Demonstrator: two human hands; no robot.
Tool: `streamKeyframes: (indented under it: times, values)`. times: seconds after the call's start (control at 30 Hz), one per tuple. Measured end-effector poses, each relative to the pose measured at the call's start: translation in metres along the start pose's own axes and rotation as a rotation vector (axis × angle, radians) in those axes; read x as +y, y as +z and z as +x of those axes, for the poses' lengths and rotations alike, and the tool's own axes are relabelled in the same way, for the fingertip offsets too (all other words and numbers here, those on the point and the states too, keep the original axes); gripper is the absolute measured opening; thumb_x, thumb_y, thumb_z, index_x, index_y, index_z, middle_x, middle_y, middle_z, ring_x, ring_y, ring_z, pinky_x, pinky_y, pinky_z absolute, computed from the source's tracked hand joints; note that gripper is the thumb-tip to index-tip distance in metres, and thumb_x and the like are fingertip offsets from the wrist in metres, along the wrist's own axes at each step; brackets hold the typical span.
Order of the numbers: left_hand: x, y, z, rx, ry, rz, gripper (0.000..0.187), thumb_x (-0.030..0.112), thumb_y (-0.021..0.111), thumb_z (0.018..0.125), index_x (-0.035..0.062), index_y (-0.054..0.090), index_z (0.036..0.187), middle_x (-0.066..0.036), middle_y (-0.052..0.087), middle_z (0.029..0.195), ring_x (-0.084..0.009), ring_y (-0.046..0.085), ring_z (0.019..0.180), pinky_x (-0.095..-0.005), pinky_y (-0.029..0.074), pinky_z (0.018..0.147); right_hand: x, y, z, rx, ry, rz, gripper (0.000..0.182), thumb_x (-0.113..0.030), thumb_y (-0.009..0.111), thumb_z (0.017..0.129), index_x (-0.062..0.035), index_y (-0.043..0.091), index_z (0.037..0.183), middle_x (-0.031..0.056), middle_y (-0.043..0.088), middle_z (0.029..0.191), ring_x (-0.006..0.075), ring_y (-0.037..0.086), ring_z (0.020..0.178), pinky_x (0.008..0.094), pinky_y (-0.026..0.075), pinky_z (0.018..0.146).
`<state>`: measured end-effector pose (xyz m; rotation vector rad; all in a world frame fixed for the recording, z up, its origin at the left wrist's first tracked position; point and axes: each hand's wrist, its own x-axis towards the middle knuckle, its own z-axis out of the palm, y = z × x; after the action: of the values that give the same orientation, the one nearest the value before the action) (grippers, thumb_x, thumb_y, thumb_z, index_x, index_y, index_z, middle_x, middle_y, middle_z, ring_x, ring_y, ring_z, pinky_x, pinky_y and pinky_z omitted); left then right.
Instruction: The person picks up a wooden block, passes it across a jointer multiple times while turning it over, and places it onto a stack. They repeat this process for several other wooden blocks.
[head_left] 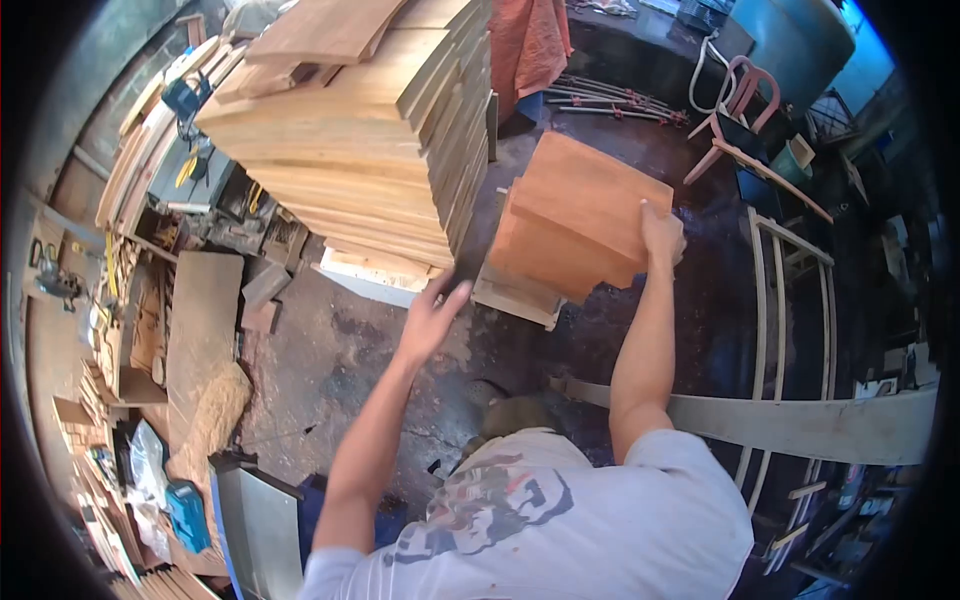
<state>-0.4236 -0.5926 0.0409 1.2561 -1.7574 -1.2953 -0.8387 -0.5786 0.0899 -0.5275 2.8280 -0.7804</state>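
Observation:
My right hand (662, 236) grips the right edge of a reddish-brown wooden panel (590, 190), the top one of a small stack. The panels in this stack lie slightly askew over a pale wooden support (518, 298). My left hand (435, 312) is open, fingers apart, near the lower corner of a tall stack of light wooden boards (340, 150). It holds nothing. Whether its fingertips touch that stack, I cannot tell. Darker boards (325, 30) lie on top of the tall stack.
A long pale plank (800, 425) extends rightward beside my right arm. Wooden frames (765, 310) and a pink chair (745, 95) are at the right. At the left are a brown board (205, 330), a teal case (187, 515) and a metal-topped object (262, 530).

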Motion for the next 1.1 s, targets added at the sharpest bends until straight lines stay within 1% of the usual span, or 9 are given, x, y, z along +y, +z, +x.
streamKeyframes:
  times: [0.07, 0.17, 0.3, 0.4, 0.47, 0.63, 0.87, 0.93, 1.1]
  values:
    - [0.041, 0.03, 0.08, 0.031, 0.231, 0.192, 0.087, 0.057, 0.069, 0.093, -0.01, 0.049, 0.146, -0.028, 0.066, 0.133, -0.0345, 0.065, 0.124, -0.0422, 0.048, 0.105, 0.014, 0.009, 0.01, -0.026, -0.034, 0.085, 0.07, -0.059, 0.069, 0.083, -0.0039, 0.073, 0.126, 0.0272, 0.068, 0.128, 0.0454, 0.063, 0.124, 0.0499, 0.049, 0.105]
    - [0.073, 0.073, 0.165, -0.205, 0.112, 0.083, 0.083, 0.057, 0.069, 0.092, -0.0102, 0.055, 0.139, -0.026, 0.069, 0.126, -0.0325, 0.066, 0.12, -0.0419, 0.048, 0.105, 0.02, 0.02, 0.022, -0.006, -0.111, 0.113, 0.069, -0.055, 0.072, 0.083, 0.0025, 0.072, 0.122, 0.028, 0.072, 0.119, 0.0452, 0.068, 0.114, 0.048, 0.053, 0.098]
    - [0.082, 0.074, 0.145, -0.252, 0.106, -0.208, 0.073, 0.051, 0.07, 0.094, -0.0063, 0.058, 0.138, -0.023, 0.071, 0.122, -0.0295, 0.069, 0.114, -0.0404, 0.051, 0.101, 0.048, 0.017, 0.007, -0.112, -0.179, 0.3, 0.054, -0.039, 0.076, 0.086, 0.0072, 0.073, 0.114, 0.0211, 0.076, 0.102, 0.0317, 0.074, 0.095, 0.0407, 0.056, 0.086]
    - [0.084, 0.042, 0.042, -0.105, 0.162, -0.221, 0.074, 0.041, 0.074, 0.093, -0.006, 0.052, 0.145, -0.024, 0.069, 0.128, -0.0294, 0.067, 0.12, -0.039, 0.05, 0.104, 0.058, -0.005, -0.054, -0.236, -0.223, 0.535, 0.037, -0.023, 0.075, 0.09, 0.0069, 0.073, 0.113, 0.0102, 0.074, 0.097, 0.016, 0.069, 0.089, 0.0325, 0.056, 0.081]
    - [0.074, 0.001, -0.1, 0.116, 0.155, -0.028, 0.084, 0.032, 0.077, 0.09, -0.0044, 0.04, 0.155, -0.029, 0.053, 0.149, -0.0391, 0.053, 0.138, -0.0444, 0.041, 0.116, 0.075, -0.013, -0.141, -0.56, -0.295, 0.898, 0.04, -0.019, 0.074, 0.091, 0.0019, 0.066, 0.124, 0.0108, 0.07, 0.115, 0.0198, 0.066, 0.103, 0.0361, 0.054, 0.09]
    - [0.017, -0.044, -0.31, 0.58, -0.168, -0.126, 0.079, 0.033, 0.077, 0.089, -0.0043, 0.046, 0.152, -0.029, 0.051, 0.152, -0.04, 0.052, 0.138, -0.0445, 0.039, 0.118, 0.072, 0.045, -0.278, -1.199, -0.254, 0.741, 0.068, -0.014, 0.078, 0.088, 0.0049, 0.046, 0.146, 0.0146, 0.061, 0.134, 0.0259, 0.06, 0.123, 0.0405, 0.047, 0.108]
    - [-0.06, -0.083, -0.529, 1.369, -0.375, -0.513, 0.067, 0.035, 0.067, 0.098, -0.0023, 0.049, 0.151, -0.018, 0.058, 0.147, -0.0239, 0.054, 0.134, -0.0382, 0.044, 0.111, -0.017, 0.074, -0.58, -1.792, -1.029, 0.613, 0.082, -0.011, 0.086, 0.081, 0.0068, 0.043, 0.148, 0.0158, 0.055, 0.143, 0.0277, 0.055, 0.131, 0.0409, 0.041, 0.115]
    - [-0.109, -0.095, -0.56, 1.618, -0.015, -0.995, 0.072, 0.035, 0.066, 0.098, 0.0, 0.042, 0.156, -0.019, 0.052, 0.152, -0.0286, 0.053, 0.137, -0.0392, 0.041, 0.116, -0.031, 0.052, -0.664, -1.838, -1.342, 0.662, 0.085, -0.012, 0.09, 0.077, 0.0058, 0.044, 0.147, 0.0161, 0.055, 0.141, 0.0275, 0.054, 0.13, 0.0406, 0.041, 0.114]
    - [-0.122, -0.145, -0.607, 1.824, -0.376, -0.382, 0.087, 0.042, 0.073, 0.093, -0.0081, 0.038, 0.155, -0.029, 0.041, 0.159, -0.0367, 0.042, 0.148, -0.0426, 0.038, 0.12, -0.068, 0.027, -0.817, -1.509, -2.403, 0.884, 0.074, -0.003, 0.089, 0.07, -0.0025, 0.053, 0.135, 0.0137, 0.06, 0.125, 0.0301, 0.057, 0.115, 0.0409, 0.046, 0.1]
